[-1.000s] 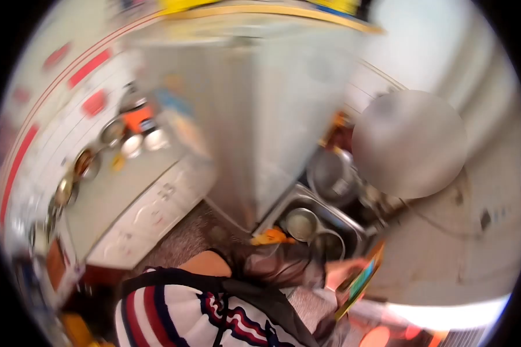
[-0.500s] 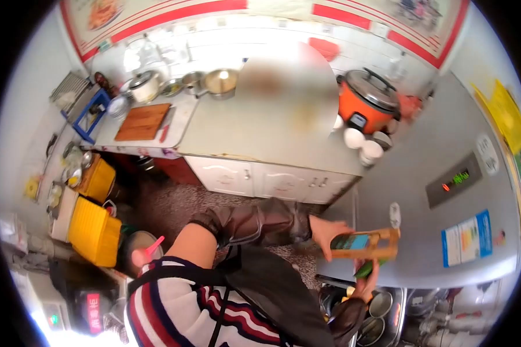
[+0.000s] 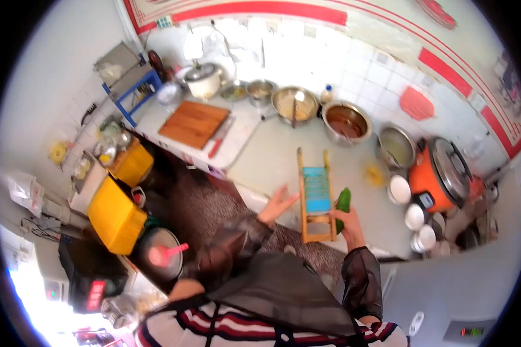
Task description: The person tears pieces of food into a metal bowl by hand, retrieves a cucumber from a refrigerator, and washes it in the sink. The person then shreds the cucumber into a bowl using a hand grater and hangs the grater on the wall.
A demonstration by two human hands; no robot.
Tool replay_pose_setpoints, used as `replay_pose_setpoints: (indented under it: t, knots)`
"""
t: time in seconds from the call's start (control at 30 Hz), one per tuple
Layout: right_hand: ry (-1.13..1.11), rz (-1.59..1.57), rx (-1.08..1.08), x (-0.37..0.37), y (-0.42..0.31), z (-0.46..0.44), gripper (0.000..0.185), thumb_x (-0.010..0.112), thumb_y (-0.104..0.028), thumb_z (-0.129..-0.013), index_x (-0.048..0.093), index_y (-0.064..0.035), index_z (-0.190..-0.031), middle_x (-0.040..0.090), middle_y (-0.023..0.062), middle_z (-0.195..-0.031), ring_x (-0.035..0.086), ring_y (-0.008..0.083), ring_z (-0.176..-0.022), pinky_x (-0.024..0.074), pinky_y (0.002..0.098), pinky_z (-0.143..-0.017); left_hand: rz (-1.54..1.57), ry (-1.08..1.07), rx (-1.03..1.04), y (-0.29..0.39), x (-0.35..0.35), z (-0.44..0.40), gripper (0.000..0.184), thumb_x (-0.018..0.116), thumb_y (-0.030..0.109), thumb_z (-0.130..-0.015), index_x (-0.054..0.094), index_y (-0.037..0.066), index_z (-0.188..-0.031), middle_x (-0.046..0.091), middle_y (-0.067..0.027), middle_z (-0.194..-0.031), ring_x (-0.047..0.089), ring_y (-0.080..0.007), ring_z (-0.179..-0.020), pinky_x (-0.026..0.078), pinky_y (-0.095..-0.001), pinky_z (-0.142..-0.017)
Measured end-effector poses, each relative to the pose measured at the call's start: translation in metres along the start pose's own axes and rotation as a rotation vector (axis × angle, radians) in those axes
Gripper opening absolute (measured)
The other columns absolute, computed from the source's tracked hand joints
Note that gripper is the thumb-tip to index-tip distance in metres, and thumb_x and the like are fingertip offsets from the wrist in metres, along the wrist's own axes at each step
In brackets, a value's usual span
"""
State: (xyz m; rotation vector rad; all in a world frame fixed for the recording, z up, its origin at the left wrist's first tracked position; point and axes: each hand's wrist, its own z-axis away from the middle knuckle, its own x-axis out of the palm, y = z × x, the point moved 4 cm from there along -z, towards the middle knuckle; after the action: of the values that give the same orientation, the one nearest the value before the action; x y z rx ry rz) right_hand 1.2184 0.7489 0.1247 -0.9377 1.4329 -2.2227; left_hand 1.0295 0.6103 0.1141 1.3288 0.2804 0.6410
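A wooden-framed grater (image 3: pixel 316 188) with a blue middle panel extends over the near edge of the worktop. My left hand (image 3: pixel 278 206) is beside its left rail, with fingers spread and nothing in them; I cannot tell whether a fingertip touches the wood. On the other side, my right hand (image 3: pixel 351 227) is wrapped round a green cucumber (image 3: pixel 343 203), which points up and away from me. The right thumb reaches the grater's right rail and seems to touch it.
A cutting board (image 3: pixel 194 124) and a red-handled knife (image 3: pixel 215 147) lie at left. Metal bowls line the back, one with brown contents (image 3: pixel 346 120). At right stand an orange cooker (image 3: pixel 440 173) and white bowls (image 3: pixel 414 216). The fridge (image 3: pixel 446 289) borders the lower right.
The view has swung right. My hands, the grater and the cucumber have moved from in front of the fridge to the worktop edge. The left hand has come away from the grater's end.
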Motion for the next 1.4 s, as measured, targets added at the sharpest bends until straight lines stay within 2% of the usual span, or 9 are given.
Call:
replay_pose_setpoints:
  t: [0.07, 0.27, 0.4, 0.57, 0.67, 0.8, 0.9, 1.1, 1.4]
  knots:
    - [-0.126, 0.077, 0.032, 0.042, 0.015, -0.061, 0.033, 0.069, -0.003, -0.070, 0.054, 0.0026, -0.099, 0.059, 0.0062, -0.085, 0.058, 0.0145, -0.075, 0.0473, 0.0281, -0.066, 0.685, -0.294, -0.234, -0.010, -0.017, -0.003, 0.049, 0.055, 0.024, -0.089, 0.036, 0.000, -0.127, 0.043, -0.0139, -0.126, 0.049, -0.0260, -0.110, 0.049, -0.0385, -0.085]
    - [-0.416, 0.273, 0.071, 0.203, 0.055, -0.187, 0.034, 0.068, -0.008, -0.071, 0.056, 0.0019, -0.101, 0.060, 0.0056, -0.085, 0.056, 0.0138, -0.073, 0.0461, 0.0296, -0.065, 0.664, 0.324, -0.032, -0.004, -0.136, -0.051, 0.029, 0.052, 0.014, -0.089, 0.046, -0.001, -0.113, 0.057, -0.0139, -0.105, 0.060, -0.0259, -0.094, 0.053, -0.0368, -0.082]
    - [-0.369, 0.642, -0.142, 0.278, 0.069, -0.305, 0.035, 0.066, -0.012, -0.068, 0.057, 0.0007, -0.099, 0.061, 0.0079, -0.078, 0.056, 0.0130, -0.070, 0.0446, 0.0291, -0.063, 0.658, 0.411, 0.006, 0.002, -0.234, -0.092, 0.025, 0.051, 0.008, -0.089, 0.047, -0.002, -0.112, 0.058, -0.0137, -0.103, 0.060, -0.0255, -0.093, 0.054, -0.0359, -0.080]
    - [-0.201, 0.586, -0.344, 0.374, 0.092, -0.505, 0.029, 0.065, -0.012, -0.067, 0.056, 0.0011, -0.092, 0.059, 0.0084, -0.072, 0.055, 0.0159, -0.059, 0.0446, 0.0311, -0.055, 0.665, 0.512, 0.010, 0.029, -0.339, -0.126, 0.028, 0.053, 0.006, -0.087, 0.045, -0.001, -0.112, 0.057, -0.0133, -0.102, 0.060, -0.0265, -0.091, 0.056, -0.0380, -0.075]
    - [-0.126, 0.169, -0.060, 0.412, 0.113, -0.601, 0.027, 0.066, -0.011, -0.067, 0.056, -0.0003, -0.090, 0.057, 0.0083, -0.069, 0.055, 0.0168, -0.054, 0.0442, 0.0310, -0.048, 0.704, 0.583, -0.005, 0.035, -0.383, -0.130, 0.027, 0.052, 0.007, -0.087, 0.045, -0.001, -0.113, 0.057, -0.0137, -0.103, 0.060, -0.0271, -0.092, 0.056, -0.0379, -0.075]
    - [-0.061, 0.398, -0.101, 0.413, 0.154, -0.711, 0.022, 0.070, -0.015, -0.066, 0.062, 0.0009, -0.080, 0.060, 0.0094, -0.067, 0.061, 0.0185, -0.062, 0.0453, 0.0318, -0.053, 0.755, 0.654, -0.060, 0.035, -0.419, -0.141, 0.028, 0.052, 0.011, -0.088, 0.046, 0.000, -0.113, 0.058, -0.0136, -0.106, 0.060, -0.0265, -0.093, 0.055, -0.0361, -0.075]
    - [0.108, 0.778, -0.301, 0.426, 0.129, -0.694, 0.028, 0.068, -0.020, -0.063, 0.062, 0.0028, -0.079, 0.061, 0.0135, -0.067, 0.060, 0.0256, -0.064, 0.0431, 0.0394, -0.059, 0.754, 0.706, -0.085, 0.028, -0.432, -0.149, 0.028, 0.053, 0.010, -0.088, 0.047, 0.000, -0.113, 0.059, -0.0136, -0.103, 0.062, -0.0266, -0.087, 0.056, -0.0342, -0.073]
    - [0.079, 0.671, -0.264, 0.417, 0.098, -0.583, 0.034, 0.068, -0.024, -0.061, 0.062, 0.0021, -0.083, 0.061, 0.0161, -0.067, 0.061, 0.0266, -0.065, 0.0439, 0.0374, -0.061, 0.728, 0.699, -0.077, 0.011, -0.432, -0.174, 0.028, 0.056, 0.008, -0.085, 0.048, 0.000, -0.111, 0.060, -0.0124, -0.100, 0.063, -0.0251, -0.084, 0.055, -0.0339, -0.072]
    - [-0.028, 0.555, -0.089, 0.282, 0.141, -0.379, 0.028, 0.065, -0.022, -0.065, 0.059, 0.0006, -0.081, 0.057, 0.0104, -0.064, 0.053, 0.0176, -0.060, 0.0427, 0.0325, -0.060, 0.690, 0.721, -0.049, -0.034, -0.349, -0.158, 0.029, 0.057, 0.000, -0.082, 0.048, 0.000, -0.109, 0.060, -0.0133, -0.101, 0.062, -0.0259, -0.088, 0.054, -0.0365, -0.078]
